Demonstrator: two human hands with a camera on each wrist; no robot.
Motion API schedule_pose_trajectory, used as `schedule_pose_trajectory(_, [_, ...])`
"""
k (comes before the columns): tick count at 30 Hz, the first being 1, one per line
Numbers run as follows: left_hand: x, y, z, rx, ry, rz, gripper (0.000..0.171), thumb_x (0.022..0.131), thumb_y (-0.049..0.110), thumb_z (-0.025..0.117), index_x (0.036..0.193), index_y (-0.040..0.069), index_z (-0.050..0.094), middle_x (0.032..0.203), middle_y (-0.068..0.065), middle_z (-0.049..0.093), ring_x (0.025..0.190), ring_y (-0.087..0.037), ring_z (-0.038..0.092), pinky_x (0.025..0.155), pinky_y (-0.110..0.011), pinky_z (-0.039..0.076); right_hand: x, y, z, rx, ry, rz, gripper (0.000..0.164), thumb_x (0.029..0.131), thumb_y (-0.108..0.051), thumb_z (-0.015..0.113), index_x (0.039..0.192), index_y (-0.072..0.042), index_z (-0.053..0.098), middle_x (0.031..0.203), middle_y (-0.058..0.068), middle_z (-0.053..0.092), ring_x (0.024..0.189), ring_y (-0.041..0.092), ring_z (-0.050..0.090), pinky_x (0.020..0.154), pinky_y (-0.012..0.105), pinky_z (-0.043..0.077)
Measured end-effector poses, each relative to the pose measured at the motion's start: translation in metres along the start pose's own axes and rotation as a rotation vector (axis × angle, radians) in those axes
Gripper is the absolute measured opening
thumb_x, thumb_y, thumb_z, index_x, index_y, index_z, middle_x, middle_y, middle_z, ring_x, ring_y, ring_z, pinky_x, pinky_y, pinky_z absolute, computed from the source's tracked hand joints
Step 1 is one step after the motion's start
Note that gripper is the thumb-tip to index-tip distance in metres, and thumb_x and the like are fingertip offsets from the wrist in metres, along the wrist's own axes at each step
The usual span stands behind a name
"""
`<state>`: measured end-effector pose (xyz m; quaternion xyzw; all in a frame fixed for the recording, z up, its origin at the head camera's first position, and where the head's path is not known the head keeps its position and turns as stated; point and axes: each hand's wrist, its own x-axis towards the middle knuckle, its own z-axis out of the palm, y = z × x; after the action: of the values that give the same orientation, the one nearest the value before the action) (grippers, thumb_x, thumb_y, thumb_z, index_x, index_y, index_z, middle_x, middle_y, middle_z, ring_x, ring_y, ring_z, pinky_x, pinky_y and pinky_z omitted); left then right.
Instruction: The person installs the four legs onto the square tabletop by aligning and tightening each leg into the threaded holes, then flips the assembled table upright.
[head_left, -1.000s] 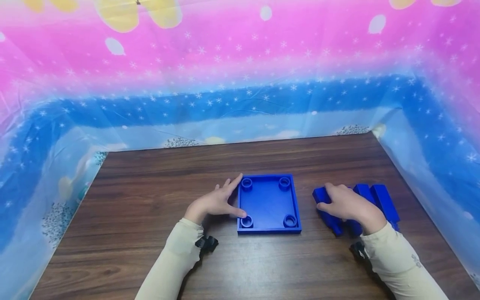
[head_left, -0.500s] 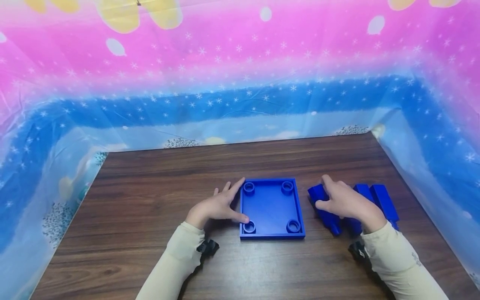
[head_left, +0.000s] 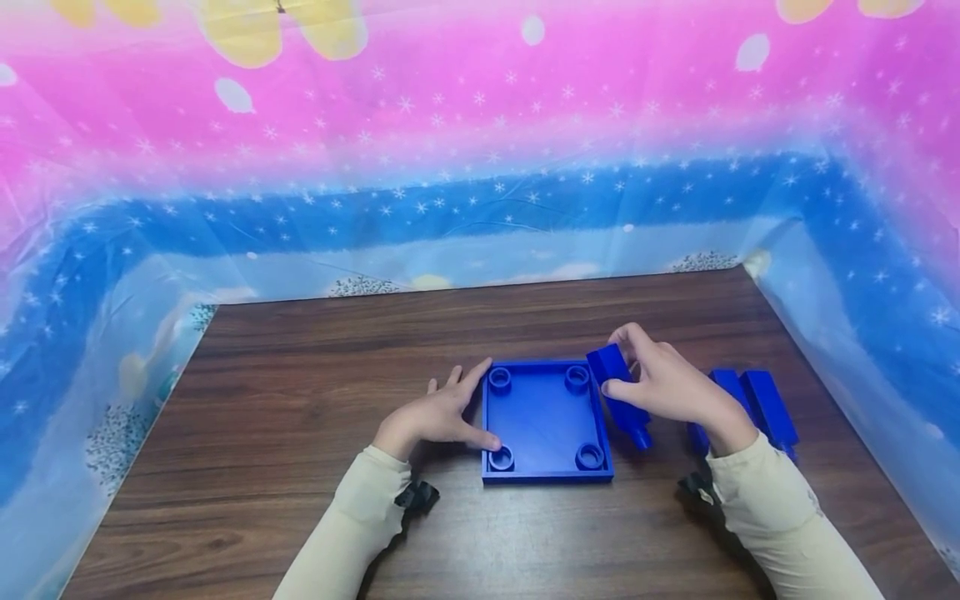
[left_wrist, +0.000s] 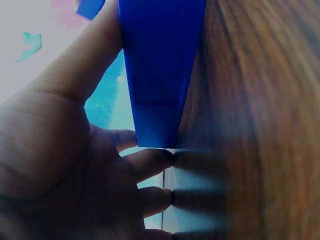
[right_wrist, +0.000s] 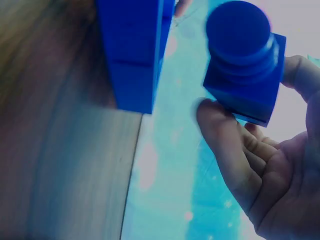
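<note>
A blue square tabletop [head_left: 543, 417] with a raised rim and round sockets in its corners lies on the table, sockets up. My left hand [head_left: 435, 414] holds its left side, the thumb over the rim by the near left socket and the other fingers spread toward the far left corner. In my right hand [head_left: 667, 379] is a blue table leg [head_left: 615, 375], pinched between thumb and fingers just right of the tabletop. The right wrist view shows the leg's round, ridged end [right_wrist: 240, 32] facing the camera, with the leg raised off the table.
More blue legs lie to the right, two of them plain to see: one leg [head_left: 771, 404] at the outside and another leg [head_left: 726, 382] beside it. A third piece [head_left: 699, 437] is mostly behind my right wrist. Printed cloth walls [head_left: 480, 200] enclose the brown table [head_left: 300, 367].
The tabletop has slid a little toward me and to the right, my left hand with it. My right hand has lifted a leg from the group and brought it left, close to the tabletop.
</note>
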<state>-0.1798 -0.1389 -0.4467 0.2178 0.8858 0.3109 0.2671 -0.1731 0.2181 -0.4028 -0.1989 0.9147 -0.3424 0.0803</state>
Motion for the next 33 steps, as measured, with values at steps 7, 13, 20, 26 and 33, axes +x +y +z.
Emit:
schedule_pose_trajectory(7, [0.000,-0.001,0.000,0.006,0.001,-0.003,0.127,0.085,0.050,0.087,0.172,0.020,-0.001,0.175,-0.016,0.014,0.160,-0.039,-0.010,0.123,-0.067,-0.012,0.021,-0.028,0.004,0.050,-0.014,-0.066,0.062,0.093,-0.025,0.080,0.144,-0.008,0.049,0.087,0.005,0.068,0.083,0.022,0.065,0.062,0.037,0.056])
schedule_pose_trajectory(13, [0.001,0.001,-0.001,0.016,-0.002,-0.006,0.126,0.085,0.051,0.087,0.172,0.022,-0.001,0.175,-0.017,0.014,0.160,-0.039,-0.010,0.124,-0.067,-0.011,0.037,-0.046,0.009,0.021,-0.038,-0.112,0.063,0.090,-0.027,0.082,0.143,-0.011,0.051,0.098,0.005,0.071,0.096,0.026,0.068,0.070,0.038,0.059])
schedule_pose_trajectory(20, [0.002,0.000,0.000,0.009,-0.017,-0.030,0.125,0.087,0.051,0.085,0.172,0.024,-0.003,0.175,-0.016,0.015,0.160,-0.038,-0.013,0.124,-0.066,-0.013,0.058,-0.060,0.015,0.070,-0.014,-0.140,0.069,0.093,-0.028,0.081,0.149,-0.005,0.049,0.113,0.013,0.072,0.093,0.026,0.071,0.074,0.041,0.063])
schedule_pose_trajectory(26, [0.002,-0.001,-0.001,0.018,-0.016,-0.027,0.125,0.087,0.052,0.085,0.171,0.023,-0.003,0.175,-0.016,0.016,0.160,-0.038,-0.013,0.124,-0.067,-0.012,0.079,-0.067,0.027,0.106,0.014,-0.211,0.053,0.093,-0.024,0.081,0.133,-0.004,0.052,0.101,0.009,0.072,0.078,0.019,0.070,0.066,0.034,0.060])
schedule_pose_trajectory(33, [0.003,-0.001,-0.001,0.019,-0.030,-0.021,0.126,0.087,0.053,0.084,0.171,0.024,-0.005,0.176,-0.013,0.012,0.160,-0.038,-0.016,0.123,-0.068,-0.014,0.097,-0.070,0.043,0.143,0.054,-0.217,0.048,0.097,-0.025,0.079,0.128,-0.006,0.047,0.095,0.007,0.072,0.073,0.018,0.066,0.067,0.035,0.055])
